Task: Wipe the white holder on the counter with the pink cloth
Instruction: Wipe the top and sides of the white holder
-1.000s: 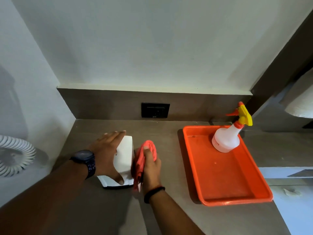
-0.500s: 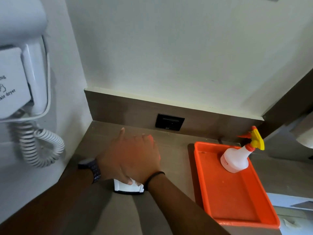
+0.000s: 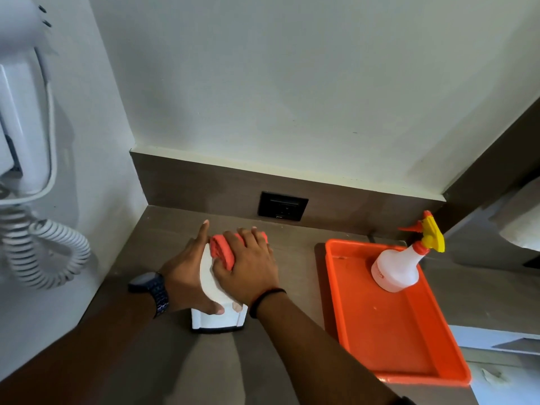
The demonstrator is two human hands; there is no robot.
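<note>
The white holder [image 3: 211, 318] is a box-shaped piece standing on the brown counter [image 3: 181, 366] near the left corner. My left hand [image 3: 187, 276] grips its left side, thumb on the near face and index finger stretched along the far edge. My right hand [image 3: 248, 267] lies flat over the holder's top and presses the bunched pink cloth [image 3: 223, 251] onto it. Both hands hide most of the holder's top; only its near face and a strip of the top show.
An orange tray [image 3: 409, 346] lies to the right with a white spray bottle [image 3: 397, 268] standing in its far end. A black wall socket [image 3: 283, 206] sits in the backsplash. A white wall hair dryer with a coiled cord [image 3: 43, 249] hangs at the left.
My right hand went from the holder's right side up onto its top with the cloth, and the cloth now shows between the hands. The camera view swung left and up.
</note>
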